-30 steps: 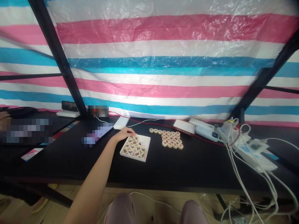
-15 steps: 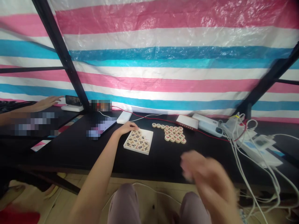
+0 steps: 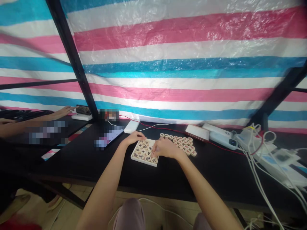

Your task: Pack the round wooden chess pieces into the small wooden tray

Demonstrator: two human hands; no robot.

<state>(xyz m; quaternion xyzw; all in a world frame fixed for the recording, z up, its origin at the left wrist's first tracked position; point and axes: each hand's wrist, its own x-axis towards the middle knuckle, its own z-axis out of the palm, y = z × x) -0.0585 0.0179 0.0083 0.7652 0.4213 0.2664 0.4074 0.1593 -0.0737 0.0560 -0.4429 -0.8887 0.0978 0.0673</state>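
A shallow white box holds several round xiangqi pieces with black characters. My left hand is at the box's far left corner, its fingers closed on the edge. Over the box's right side is my right hand, fingers bent down and pinched among the pieces; the tips are partly hidden, and a piece seems to be between them. Just right of the box, more pieces with red characters lie in rows on the black table, partly behind my right hand.
A phone and a white power bank lie left of the box. Behind the red pieces are a brown-edged box and a pale blue device. White cables tangle at right. Another person's hand touches a propped phone.
My right hand has moved from the near right of the table, forward and left, to the box. My left hand stays at the box corner. The camera view has shifted slightly.
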